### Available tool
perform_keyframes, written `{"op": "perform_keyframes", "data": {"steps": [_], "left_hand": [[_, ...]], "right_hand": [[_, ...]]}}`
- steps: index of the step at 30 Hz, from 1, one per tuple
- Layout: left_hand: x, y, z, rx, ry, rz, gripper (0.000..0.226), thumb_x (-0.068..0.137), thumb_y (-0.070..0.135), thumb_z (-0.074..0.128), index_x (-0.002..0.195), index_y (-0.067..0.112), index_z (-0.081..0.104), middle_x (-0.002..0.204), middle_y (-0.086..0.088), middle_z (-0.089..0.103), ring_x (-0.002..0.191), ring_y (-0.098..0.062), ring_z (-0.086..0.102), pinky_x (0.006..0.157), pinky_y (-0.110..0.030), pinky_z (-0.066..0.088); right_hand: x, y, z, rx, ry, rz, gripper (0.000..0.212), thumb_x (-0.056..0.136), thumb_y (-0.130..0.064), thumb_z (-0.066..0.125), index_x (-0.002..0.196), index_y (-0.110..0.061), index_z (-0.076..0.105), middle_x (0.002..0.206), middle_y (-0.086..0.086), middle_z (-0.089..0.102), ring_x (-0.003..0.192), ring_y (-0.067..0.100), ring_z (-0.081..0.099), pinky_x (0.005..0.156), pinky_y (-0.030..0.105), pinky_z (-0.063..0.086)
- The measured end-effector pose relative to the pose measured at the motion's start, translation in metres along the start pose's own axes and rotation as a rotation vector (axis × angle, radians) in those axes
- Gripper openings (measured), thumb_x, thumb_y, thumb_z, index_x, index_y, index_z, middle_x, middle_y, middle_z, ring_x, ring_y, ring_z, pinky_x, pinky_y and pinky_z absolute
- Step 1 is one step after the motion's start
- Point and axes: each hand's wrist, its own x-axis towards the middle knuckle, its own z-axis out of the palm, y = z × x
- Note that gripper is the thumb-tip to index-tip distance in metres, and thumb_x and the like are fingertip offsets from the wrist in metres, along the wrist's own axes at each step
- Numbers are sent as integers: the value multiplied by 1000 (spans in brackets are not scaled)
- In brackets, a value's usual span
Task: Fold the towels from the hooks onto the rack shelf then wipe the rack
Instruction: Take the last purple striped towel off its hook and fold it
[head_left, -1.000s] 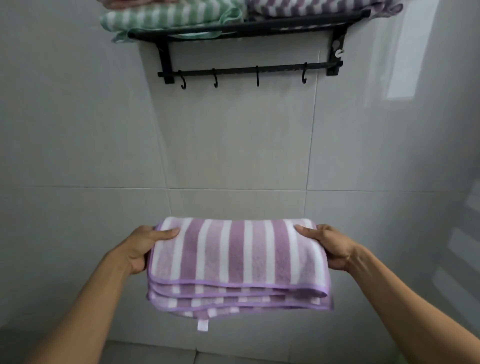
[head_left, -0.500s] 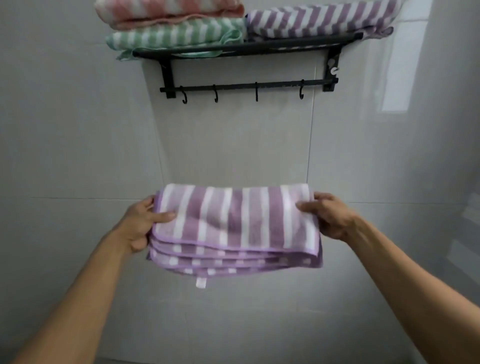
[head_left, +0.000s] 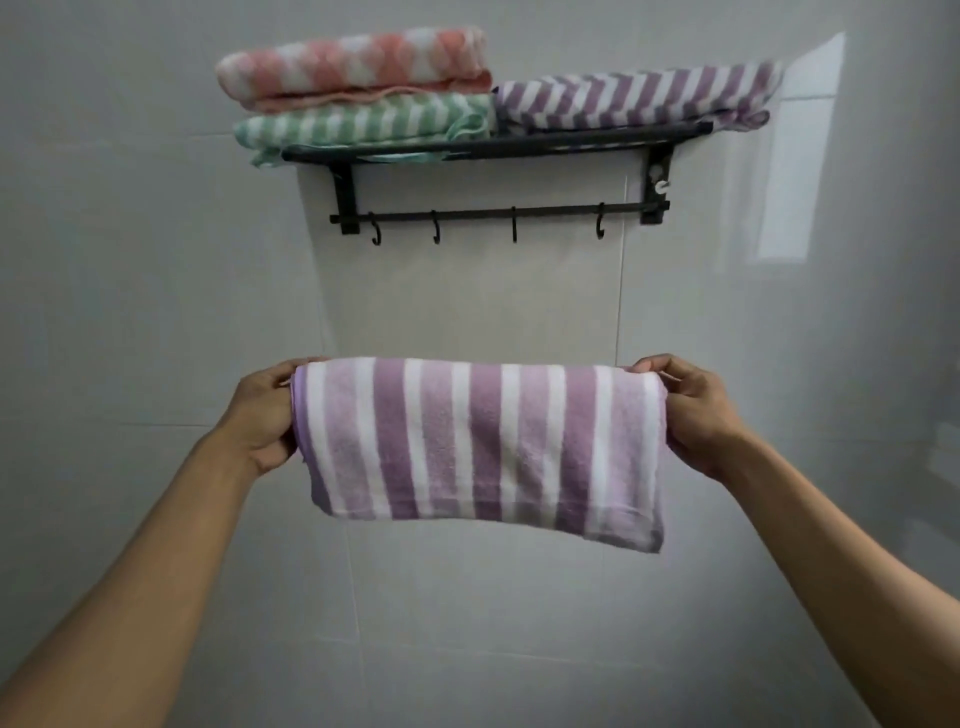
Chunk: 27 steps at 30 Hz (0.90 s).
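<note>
Your folded purple-striped towel (head_left: 478, 441) now sits higher in frame than half a second ago and has tipped: earlier you held it flat with the stacked hem edges facing you, now the broad striped face hangs down toward you from its top fold, lower right corner sagging. Your left hand (head_left: 262, 415) is closed on the towel's left end, fingers wrapped behind it; your right hand (head_left: 691, 415) is pinching the top right corner, thumb and fingers clamped on the cloth. The view has tilted up, so the black wall rack (head_left: 493, 148) in the upper centre shows more fully. On its shelf: pink striped towel (head_left: 358, 65) stacked on a green striped towel (head_left: 363, 127) at upper left, second purple striped towel (head_left: 634, 96) just beside them at upper right, its end overhanging the shelf. The hook rail (head_left: 488, 213) below carries four hooks, all bare. The held towel is well below the rack, in front of the grey tiled wall (head_left: 156, 260). Nothing lies between towel and shelf. A bright light patch (head_left: 800, 145) reflects off the tiles at upper right.
</note>
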Motion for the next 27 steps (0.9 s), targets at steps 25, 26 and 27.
{"op": "perform_keyframes", "data": {"steps": [25, 26, 27], "left_hand": [[0, -120, -19, 214, -134, -555, 36, 97, 13, 55, 122, -12, 61, 126, -37, 59, 94, -39, 62, 88, -51, 51], [2, -120, -18, 191, -142, -555, 36, 97, 13, 55, 123, -12, 61, 126, -37, 59, 94, -38, 62, 86, -49, 51], [2, -117, -16, 166, -150, -552, 36, 97, 13, 56, 122, -11, 62, 126, -36, 60, 93, -38, 63, 86, -48, 51]], "right_hand": [[-30, 47, -15, -346, -219, 256, 43, 87, 28, 28, 96, -7, 50, 75, 13, 68, 62, 22, 60, 52, 31, 54], [-29, 45, -14, -345, -222, 260, 43, 87, 28, 28, 97, -8, 50, 75, 12, 69, 62, 22, 60, 51, 32, 53], [-29, 44, -12, -340, -221, 268, 43, 88, 27, 27, 98, -8, 50, 75, 12, 68, 62, 23, 60, 51, 32, 53]]}}
